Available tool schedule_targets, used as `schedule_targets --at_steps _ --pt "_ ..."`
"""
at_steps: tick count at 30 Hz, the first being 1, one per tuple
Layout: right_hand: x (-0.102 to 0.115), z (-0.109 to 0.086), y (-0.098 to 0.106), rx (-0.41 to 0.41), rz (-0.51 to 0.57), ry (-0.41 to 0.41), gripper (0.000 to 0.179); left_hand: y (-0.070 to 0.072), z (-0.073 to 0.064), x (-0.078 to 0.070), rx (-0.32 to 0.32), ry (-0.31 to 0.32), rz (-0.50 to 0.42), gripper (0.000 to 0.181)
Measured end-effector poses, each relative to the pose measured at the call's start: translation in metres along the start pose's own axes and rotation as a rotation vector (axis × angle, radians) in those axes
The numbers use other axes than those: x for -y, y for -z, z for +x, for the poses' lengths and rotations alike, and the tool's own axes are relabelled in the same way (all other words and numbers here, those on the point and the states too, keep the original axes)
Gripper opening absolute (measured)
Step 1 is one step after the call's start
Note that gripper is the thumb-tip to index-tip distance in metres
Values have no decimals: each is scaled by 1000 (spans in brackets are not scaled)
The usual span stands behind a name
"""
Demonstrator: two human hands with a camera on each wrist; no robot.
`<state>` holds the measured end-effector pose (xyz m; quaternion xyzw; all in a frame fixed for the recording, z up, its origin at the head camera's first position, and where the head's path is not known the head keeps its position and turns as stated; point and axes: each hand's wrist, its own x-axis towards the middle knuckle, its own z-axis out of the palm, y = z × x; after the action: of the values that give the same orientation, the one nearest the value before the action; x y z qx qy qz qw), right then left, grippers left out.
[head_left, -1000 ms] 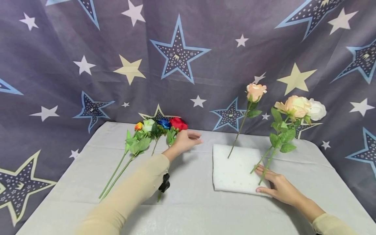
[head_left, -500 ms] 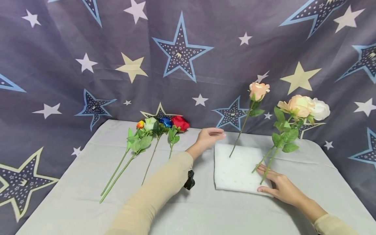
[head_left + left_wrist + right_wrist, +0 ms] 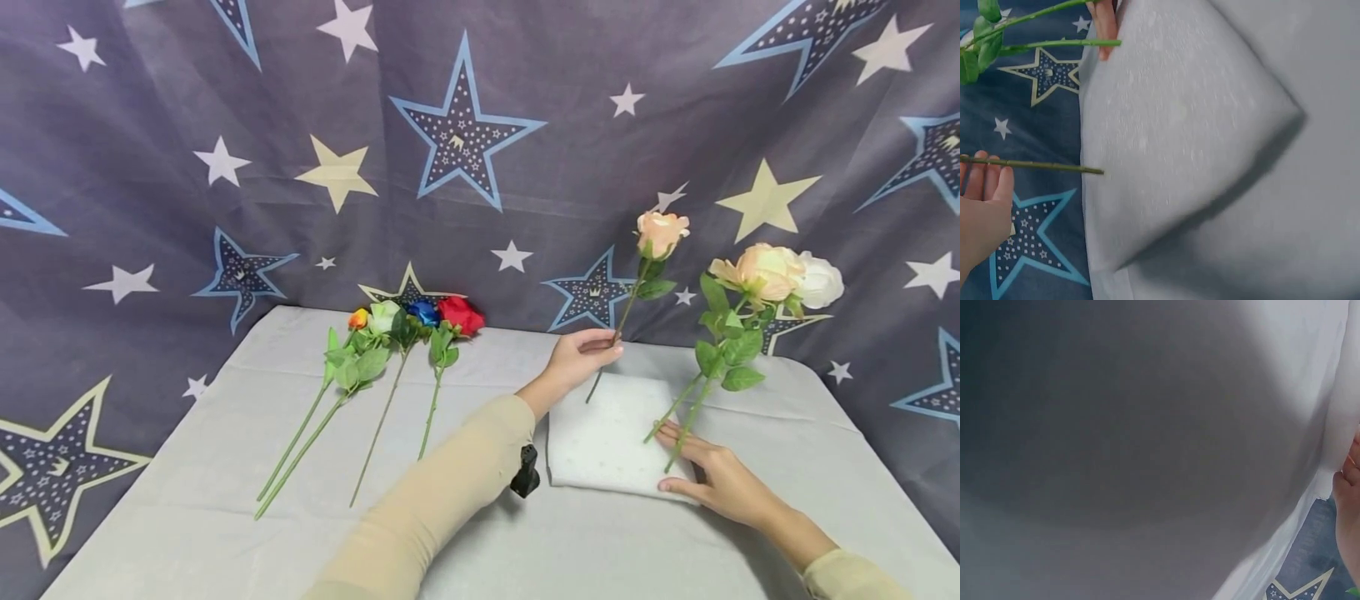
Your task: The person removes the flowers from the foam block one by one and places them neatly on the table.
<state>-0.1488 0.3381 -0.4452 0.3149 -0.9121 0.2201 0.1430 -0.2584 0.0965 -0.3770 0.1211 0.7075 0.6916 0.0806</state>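
While left hand point(image 3: 576, 363) meets peach rose point(image 3: 661, 235), grip unclear, spread right hand point(image 3: 720, 479) touches pad point(image 3: 611, 446).

We are looking at a grey, lightly creased desk point(image 3: 172, 517). On its left we are seeing an orange flower point(image 3: 357, 318), a white rose point(image 3: 385, 316), a blue rose point(image 3: 424, 313) and a red rose point(image 3: 461, 317) lying, heads bunched near the back edge, stems pointing toward us. On its right, a white pad point(image 3: 600, 450) is resting.
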Motion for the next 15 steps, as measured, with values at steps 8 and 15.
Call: schedule_targets --at_steps 8,15 --pt "0 0 0 -5 4 5 62 -4 0 6 -65 -100 -41 26" --pt "0 0 0 2 2 -9 62 -2 -2 6 -93 -131 -25 22"
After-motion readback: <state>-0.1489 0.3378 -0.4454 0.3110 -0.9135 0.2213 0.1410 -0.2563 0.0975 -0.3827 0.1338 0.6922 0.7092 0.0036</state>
